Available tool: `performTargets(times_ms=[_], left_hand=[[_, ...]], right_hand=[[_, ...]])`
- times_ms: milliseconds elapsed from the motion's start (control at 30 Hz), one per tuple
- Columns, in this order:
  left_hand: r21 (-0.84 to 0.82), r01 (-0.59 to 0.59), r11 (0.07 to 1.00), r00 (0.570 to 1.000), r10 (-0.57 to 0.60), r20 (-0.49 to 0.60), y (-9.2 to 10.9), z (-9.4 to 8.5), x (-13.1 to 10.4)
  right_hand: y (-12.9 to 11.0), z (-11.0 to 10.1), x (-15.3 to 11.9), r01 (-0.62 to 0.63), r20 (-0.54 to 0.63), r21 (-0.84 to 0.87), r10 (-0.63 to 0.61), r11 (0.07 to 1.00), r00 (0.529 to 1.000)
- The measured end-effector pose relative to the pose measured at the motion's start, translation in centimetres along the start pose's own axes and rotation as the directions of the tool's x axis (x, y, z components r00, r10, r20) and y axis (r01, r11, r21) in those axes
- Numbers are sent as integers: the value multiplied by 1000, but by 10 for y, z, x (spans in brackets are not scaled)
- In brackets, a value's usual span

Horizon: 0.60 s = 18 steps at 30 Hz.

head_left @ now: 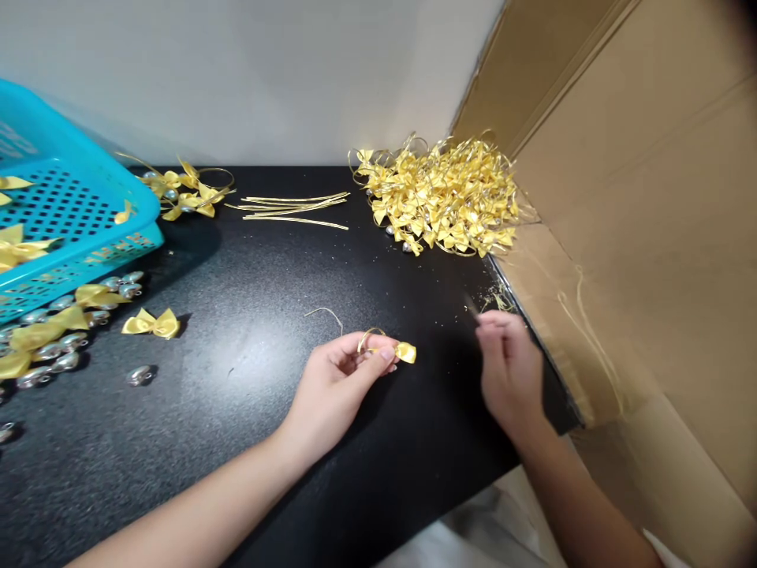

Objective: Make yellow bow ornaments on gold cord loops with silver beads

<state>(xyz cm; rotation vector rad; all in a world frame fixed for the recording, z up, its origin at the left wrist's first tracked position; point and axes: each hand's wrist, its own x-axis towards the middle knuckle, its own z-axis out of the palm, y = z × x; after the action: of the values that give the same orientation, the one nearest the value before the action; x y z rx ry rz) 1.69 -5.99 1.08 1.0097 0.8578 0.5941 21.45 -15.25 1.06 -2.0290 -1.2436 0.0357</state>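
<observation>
Between the thumb and fingers of my left hand (331,379) is a small yellow ribbon bow (406,353), with a loop of gold cord (370,334) curling above the fingers. The rest of the cord is hidden in that hand. My right hand (509,375), to the right over the table's edge, is closed; a thin dark thing (471,308), smeared by motion, sticks out past its fingertips. A loose thin cord (324,310) lies just beyond the left hand. On the left, one more yellow bow (151,323) rests above a single silver bead (140,375).
A heap of yellow bows (441,197) with gold loops fills the back right, beside cardboard (639,237). Several gold cords (296,207) lie at the back. A blue basket (76,197) stands left, with silver beads and ribbons in front. Trimmings (500,298) litter the right edge.
</observation>
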Motion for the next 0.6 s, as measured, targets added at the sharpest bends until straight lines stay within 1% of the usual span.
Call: performTargets(times_ms=[33,67,100,133,200,267,333,400,433,500,533,567,600], left_hand=[[5,-9,1000,1000,9,-2,-1,0,0],[14,-19,1000,1000,19,-3,-2,-1,0],[29,-29,999,1000,29,-5,-3,-1,0],[49,-40,998,999,40,-3,-4,0,-1],[95,-68,993,998,68,7,-7,0,-2],[136,-112,984,993,109,33,-10,1,-4],[166,-171,971,985,165,50,-13,2,-6],[199,-226,954,974,219,55,-17,2,-7],[215,-245,945,969,239,57,-18,1,-8],[243,-269,932,963,260,68,-20,1,-8],[258,-279,925,960,268,77,-20,0,-8],[276,-291,916,957,278,87,-21,0,-8],[298,-310,903,951,294,97,-20,-1,-8]], right_hand=[[15,-8,7,-35,-44,-77,31,996,999],[30,-17,13,-74,-56,-164,66,984,996],[46,-26,18,-92,-85,-250,73,964,994],[61,-34,22,-81,-116,-330,45,940,992],[88,-47,26,-2,-97,-472,-49,882,994],[108,-54,27,65,-68,-526,-118,848,991],[117,-56,27,82,-60,-543,-136,835,989],[112,-55,28,69,-76,-554,-133,830,988],[104,-53,29,69,-89,-549,-140,833,986],[77,-49,29,111,-97,-491,-180,864,979],[60,-45,28,165,-70,-418,-213,893,975],[40,-40,26,240,14,-314,-249,918,968],[21,-35,23,319,158,-184,-293,930,943]])
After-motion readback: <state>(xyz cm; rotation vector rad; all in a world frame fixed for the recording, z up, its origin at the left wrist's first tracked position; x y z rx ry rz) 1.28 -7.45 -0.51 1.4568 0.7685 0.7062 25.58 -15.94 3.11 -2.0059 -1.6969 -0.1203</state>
